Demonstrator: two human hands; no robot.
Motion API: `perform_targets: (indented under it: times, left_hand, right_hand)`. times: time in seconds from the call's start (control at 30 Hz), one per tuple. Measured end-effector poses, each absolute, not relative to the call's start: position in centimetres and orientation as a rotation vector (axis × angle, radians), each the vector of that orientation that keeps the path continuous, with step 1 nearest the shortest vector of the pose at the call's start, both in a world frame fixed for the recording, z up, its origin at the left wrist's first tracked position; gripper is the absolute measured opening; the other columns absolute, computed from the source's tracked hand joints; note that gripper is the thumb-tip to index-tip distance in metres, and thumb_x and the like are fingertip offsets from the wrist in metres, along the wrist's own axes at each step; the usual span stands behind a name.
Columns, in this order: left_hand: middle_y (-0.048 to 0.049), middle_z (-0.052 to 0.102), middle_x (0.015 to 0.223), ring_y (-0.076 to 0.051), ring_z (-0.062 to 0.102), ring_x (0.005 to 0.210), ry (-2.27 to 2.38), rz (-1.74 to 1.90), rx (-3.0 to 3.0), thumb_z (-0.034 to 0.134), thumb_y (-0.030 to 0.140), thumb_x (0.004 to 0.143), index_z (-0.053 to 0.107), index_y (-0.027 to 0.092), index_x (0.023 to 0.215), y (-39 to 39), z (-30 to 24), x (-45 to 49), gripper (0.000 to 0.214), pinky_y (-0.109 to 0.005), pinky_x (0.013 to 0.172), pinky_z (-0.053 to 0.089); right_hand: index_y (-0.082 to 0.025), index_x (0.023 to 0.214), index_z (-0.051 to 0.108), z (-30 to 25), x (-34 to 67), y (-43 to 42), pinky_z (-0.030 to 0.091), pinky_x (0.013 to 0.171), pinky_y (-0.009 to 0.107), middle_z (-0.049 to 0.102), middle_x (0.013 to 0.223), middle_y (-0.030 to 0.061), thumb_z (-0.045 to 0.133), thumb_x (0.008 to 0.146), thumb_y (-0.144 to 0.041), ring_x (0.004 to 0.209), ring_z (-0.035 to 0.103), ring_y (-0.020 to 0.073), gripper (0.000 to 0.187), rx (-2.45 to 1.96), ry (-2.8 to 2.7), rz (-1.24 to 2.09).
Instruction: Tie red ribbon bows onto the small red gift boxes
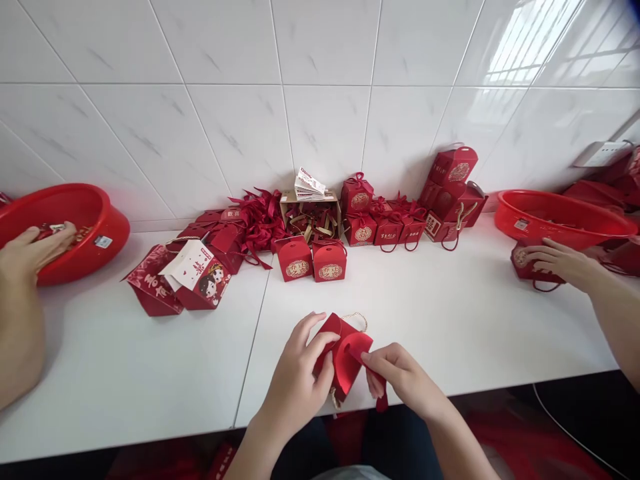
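A small red gift box (pixel 345 370) is tilted at the table's front edge, with loops of pale twisted cord at its far and near ends. My left hand (pixel 299 370) grips the box from the left, fingers and thumb on its side and top. On the right, my right hand (pixel 403 377) pinches a red ribbon (pixel 383 401) at the hole in the box's rounded flap, and the ribbon's end hangs below the fingers. Farther back, two red boxes with gold print (pixel 296 259) stand side by side before an open carton (pixel 289 213) holding ribbon pieces.
A co-worker's hand (pixel 43 243) reaches into a red basin (pixel 107 223) at left. Another person's hand (pixel 567 263) rests on a red box at right, before a second basin (pixel 520 217). Red ribbons (pixel 260 220), printed boxes (pixel 207 283) and stacked boxes (pixel 453 193) line the tiled wall.
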State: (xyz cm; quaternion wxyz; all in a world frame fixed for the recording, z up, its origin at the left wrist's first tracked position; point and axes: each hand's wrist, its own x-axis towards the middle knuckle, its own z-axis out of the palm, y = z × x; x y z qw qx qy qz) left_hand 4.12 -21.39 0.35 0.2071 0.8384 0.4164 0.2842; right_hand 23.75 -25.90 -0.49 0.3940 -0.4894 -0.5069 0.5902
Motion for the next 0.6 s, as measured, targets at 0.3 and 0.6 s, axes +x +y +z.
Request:
perform_targets:
  times: [0.3,0.6]
  left_hand:
    - [-0.0046,0.045,0.142,-0.028,0.034,0.137,1.098,0.761,2.471,0.048,0.017,0.088,0.062,0.027,0.108,-20.8,-0.2,4.2,0.026,-0.049,0.108,0.039]
    - [-0.0052,0.054,0.134,-0.027,0.043,0.131,1.036,0.945,2.364,0.056,0.016,0.085,0.067,0.025,0.096,-20.1,-0.9,4.9,0.018,-0.049,0.105,0.043]
  right_hand:
    - [-0.019,0.042,0.053,0.2,22.5,-25.6,0.038,0.062,0.027,0.052,0.045,0.0002,0.046,0.091,-0.050,0.049,0.047,0.0119,0.058,-1.310,-1.284,1.419]
    - [-0.019,0.038,0.053,0.6,22.1,-25.7,0.041,0.056,0.026,0.051,0.038,0.0010,0.043,0.091,-0.052,0.040,0.046,0.0111,0.064,-1.489,-1.355,1.380]
